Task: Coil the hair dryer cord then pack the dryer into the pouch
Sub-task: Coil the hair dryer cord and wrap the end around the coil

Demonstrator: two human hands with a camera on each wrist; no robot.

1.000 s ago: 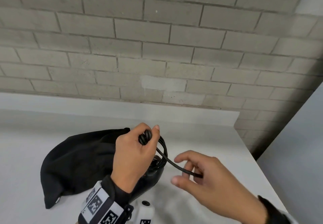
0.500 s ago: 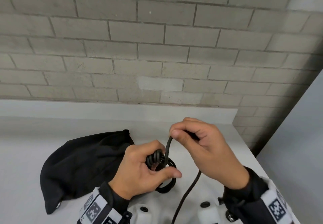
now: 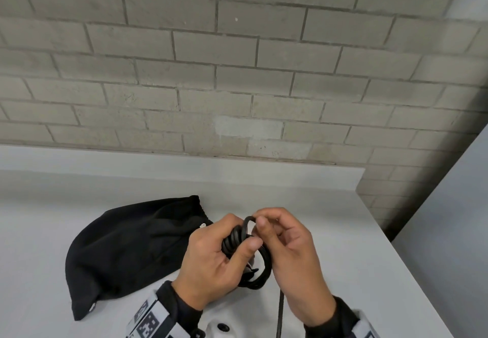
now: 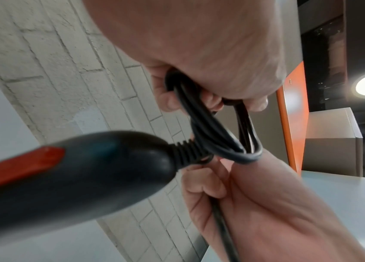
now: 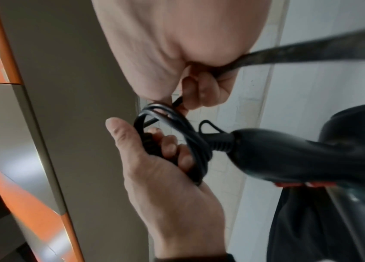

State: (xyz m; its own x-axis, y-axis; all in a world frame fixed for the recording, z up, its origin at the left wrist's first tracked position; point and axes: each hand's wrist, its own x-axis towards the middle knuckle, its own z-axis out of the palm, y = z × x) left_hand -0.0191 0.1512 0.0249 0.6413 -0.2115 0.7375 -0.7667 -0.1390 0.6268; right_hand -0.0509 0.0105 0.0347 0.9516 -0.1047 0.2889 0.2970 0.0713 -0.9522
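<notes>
My left hand [image 3: 224, 255] grips a bundle of black cord loops [image 3: 260, 266] above the white table [image 3: 330, 232]. My right hand [image 3: 280, 234] pinches the free run of the cord [image 3: 249, 222] at the top of the bundle; the rest trails down off the near edge. In the left wrist view the black hair dryer [image 4: 69, 170], with its orange switch [image 4: 18, 166], hangs from the coil [image 4: 219, 138] by its ribbed collar. The right wrist view shows the dryer [image 5: 289, 156] beside my left hand's fingers [image 5: 170, 147]. The black pouch [image 3: 132, 248] lies flat to the left.
A grey brick wall [image 3: 237, 73] backs the table. The table's right edge [image 3: 401, 263] runs close by my right hand, with a grey panel [image 3: 454, 232] beyond it. An orange-edged cabinet [image 4: 293, 115] stands farther off.
My right hand swept the cord up and over, then came down onto the bundle, laying another loop. Both hands have drawn together.
</notes>
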